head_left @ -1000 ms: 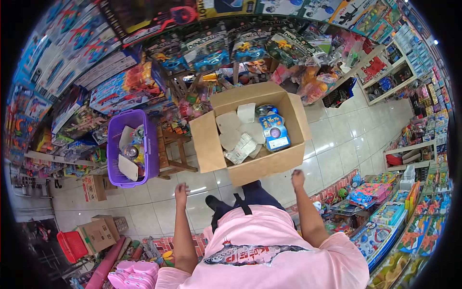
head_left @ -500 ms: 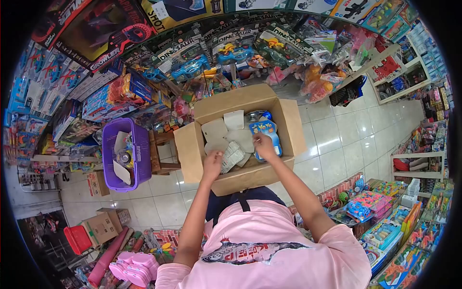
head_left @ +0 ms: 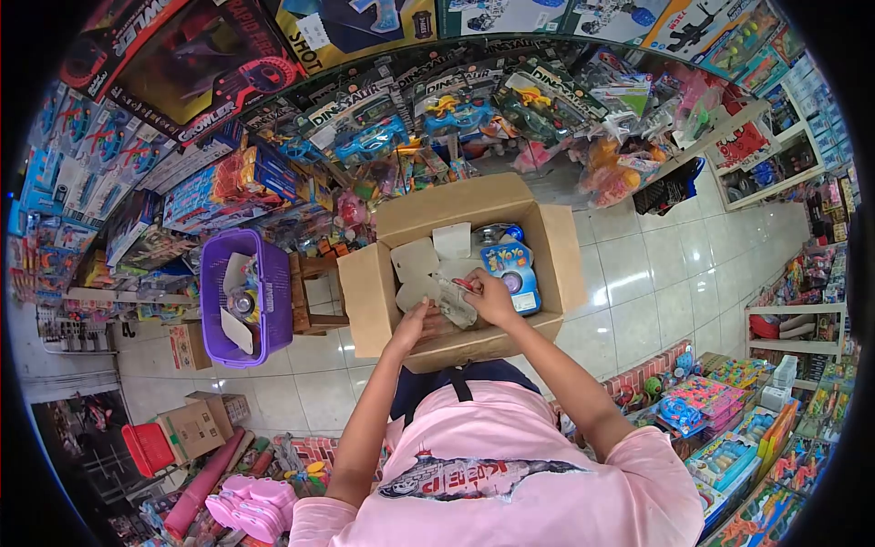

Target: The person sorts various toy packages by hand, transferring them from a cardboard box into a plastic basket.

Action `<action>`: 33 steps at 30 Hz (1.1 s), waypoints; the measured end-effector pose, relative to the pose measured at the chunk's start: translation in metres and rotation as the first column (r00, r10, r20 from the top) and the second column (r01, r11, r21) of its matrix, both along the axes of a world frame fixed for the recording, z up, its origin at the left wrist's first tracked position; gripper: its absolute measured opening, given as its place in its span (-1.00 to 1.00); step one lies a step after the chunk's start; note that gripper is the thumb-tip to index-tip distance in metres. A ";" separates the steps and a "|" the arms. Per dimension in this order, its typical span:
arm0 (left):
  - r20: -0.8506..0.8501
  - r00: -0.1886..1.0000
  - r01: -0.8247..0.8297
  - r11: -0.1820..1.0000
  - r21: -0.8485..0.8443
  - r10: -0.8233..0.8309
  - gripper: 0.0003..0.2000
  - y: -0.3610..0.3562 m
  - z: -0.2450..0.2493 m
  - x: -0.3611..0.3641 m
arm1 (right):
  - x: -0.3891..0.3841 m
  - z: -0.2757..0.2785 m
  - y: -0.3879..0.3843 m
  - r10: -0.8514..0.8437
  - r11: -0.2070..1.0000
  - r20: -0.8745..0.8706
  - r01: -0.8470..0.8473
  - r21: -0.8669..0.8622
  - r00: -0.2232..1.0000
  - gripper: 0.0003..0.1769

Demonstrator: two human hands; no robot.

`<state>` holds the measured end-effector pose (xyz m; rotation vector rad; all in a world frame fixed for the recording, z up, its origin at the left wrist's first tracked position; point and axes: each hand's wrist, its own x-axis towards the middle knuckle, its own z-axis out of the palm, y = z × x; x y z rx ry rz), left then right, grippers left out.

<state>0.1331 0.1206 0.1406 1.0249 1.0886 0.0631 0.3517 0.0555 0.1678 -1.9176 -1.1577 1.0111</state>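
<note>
An open cardboard box point(head_left: 456, 202) stands in front of me. Inside it, my right hand point(head_left: 492, 297) is closed on a small red thing point(head_left: 467, 285) whose kind I cannot make out. It is over a crumpled greyish wrapped packet point(head_left: 456, 308). My left hand point(head_left: 416, 326) reaches in at the near left, fingers stretched out beside that packet. A blue yo-yo pack point(head_left: 510, 267) lies on the right side of the box, with a clear-and-blue packaged item point(head_left: 499, 233) behind it. Pale card pieces point(head_left: 415, 260) cover the left part.
A purple basket point(head_left: 210, 314) holding card and packaged items stands at the left, next to a wooden stool point(head_left: 314, 292). Shelves of packaged dinosaur toys point(head_left: 369, 137) rise behind the box. More toy packs point(head_left: 697, 401) are stacked at the right on a tiled floor point(head_left: 629, 264).
My right hand has moved left from the yo-yo pack to the greyish packet, and the small red thing now shows in it. My left hand has shifted slightly right and down.
</note>
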 end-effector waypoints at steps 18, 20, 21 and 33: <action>0.356 0.691 -0.663 0.748 -0.035 0.629 -0.60 -0.022 0.080 -0.070 | -0.066 -0.076 0.035 -0.137 0.948 -0.152 0.085 -0.308 0.979 -0.57; 0.359 0.690 -0.671 0.741 -0.006 0.628 -0.56 -0.030 0.079 -0.077 | -0.070 -0.081 0.049 -0.336 0.842 -0.365 0.103 -0.530 0.868 -0.52; 0.360 0.683 -0.679 0.734 -0.006 0.635 -0.57 -0.035 0.078 -0.080 | -0.073 -0.079 0.053 -0.557 0.687 -0.480 0.052 -0.724 0.678 -0.47; 0.346 0.651 -0.708 0.705 -0.045 0.676 -0.61 -0.063 0.067 -0.082 | -0.056 -0.069 0.034 -0.236 0.953 -0.399 0.132 -0.271 0.886 -0.74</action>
